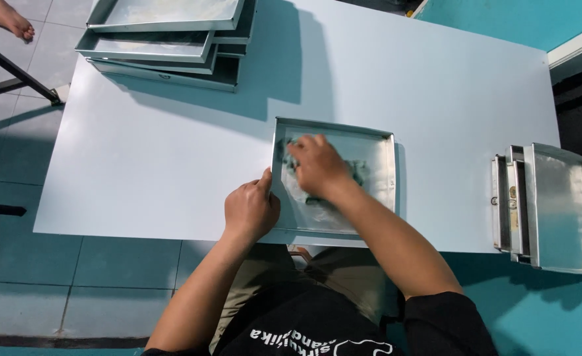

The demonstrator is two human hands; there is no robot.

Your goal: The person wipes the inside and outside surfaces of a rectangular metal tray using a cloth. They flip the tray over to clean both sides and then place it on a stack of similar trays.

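Person wore black short-sleeved shirt with white lettering and outline graphic on front, apparently khaki trousers below. Left hand (pixel 251 211) and right hand (pixel 317 166) were bare, forearms uncovered.

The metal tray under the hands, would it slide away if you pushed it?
Probably: the square metal tray sits on a smooth white table, and the left hand grips its edge, perhaps to steady it. It looks thin and stiff, likely light. The right hand presses a greenish cloth inside.
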